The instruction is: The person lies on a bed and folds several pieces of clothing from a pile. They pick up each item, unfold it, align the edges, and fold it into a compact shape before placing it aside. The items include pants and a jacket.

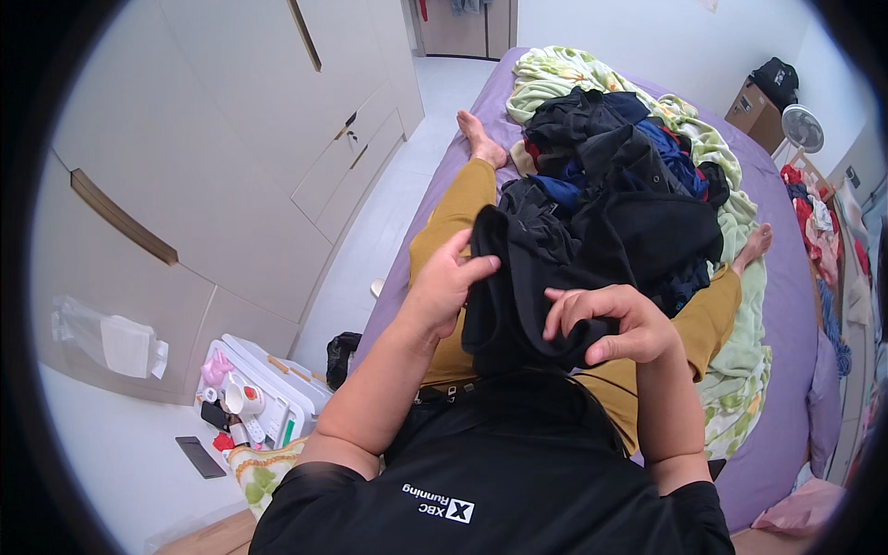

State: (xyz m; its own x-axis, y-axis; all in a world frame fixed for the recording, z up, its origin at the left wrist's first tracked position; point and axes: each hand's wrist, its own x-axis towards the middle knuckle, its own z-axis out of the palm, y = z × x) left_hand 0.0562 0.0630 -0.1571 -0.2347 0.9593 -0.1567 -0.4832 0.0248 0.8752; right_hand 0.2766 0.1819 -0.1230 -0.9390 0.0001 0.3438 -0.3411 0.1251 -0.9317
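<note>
A black garment (513,298) is raised over my lap, partly folded over on itself. My left hand (461,277) holds its left edge between thumb and fingers. My right hand (603,322) is at its right side, the thumb and fingertips on the dark cloth near its lower edge. Just beyond, between my outstretched legs, lies a heap of dark clothes (590,139) in black, grey and blue with a little red. The black garment overlaps the near side of this heap, and where one cloth ends and another begins is hard to tell.
The heap lies on a green-and-white floral blanket (735,409) over a purple bedsheet (791,277). Tall cabinets (229,139) stand at the left. Below them, a white plastic storage box (305,388) carries a cup (243,397) and small items. A fan (803,129) and cardboard box (755,111) stand at upper right.
</note>
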